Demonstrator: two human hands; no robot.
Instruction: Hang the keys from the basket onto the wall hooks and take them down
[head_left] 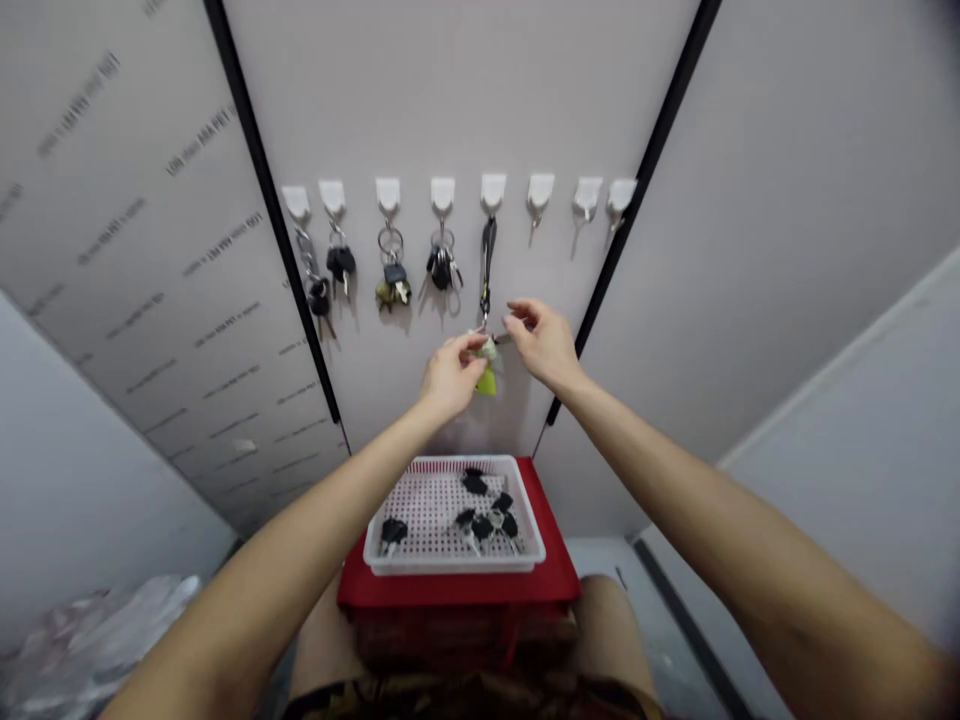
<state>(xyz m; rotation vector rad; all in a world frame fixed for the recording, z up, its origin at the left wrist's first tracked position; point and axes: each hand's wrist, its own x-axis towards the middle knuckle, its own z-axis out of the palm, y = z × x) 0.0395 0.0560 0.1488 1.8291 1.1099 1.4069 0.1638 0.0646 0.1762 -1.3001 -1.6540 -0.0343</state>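
Observation:
A black strap [488, 262] hangs from a white wall hook [493, 192], with a metal clasp and a yellow-green keychain tag [487, 380] at its lower end. My left hand [452, 376] closes its fingertips on the keychain from the left, next to a pale piece above the tag. On the right, my right hand [545, 343] pinches what looks like a small key [501, 340] beside the clasp; the fingers partly hide it. Below both hands, a white perforated basket [379, 568] holds several black-headed keys [480, 525].
Key bunches hang on hooks to the left, among them one with a ring [394, 278] and another of black keys [442, 268]. More white hooks [588, 195] continue rightward. The basket stands on a red surface [457, 592] between my knees. Clear plastic [112, 640] lies lower left.

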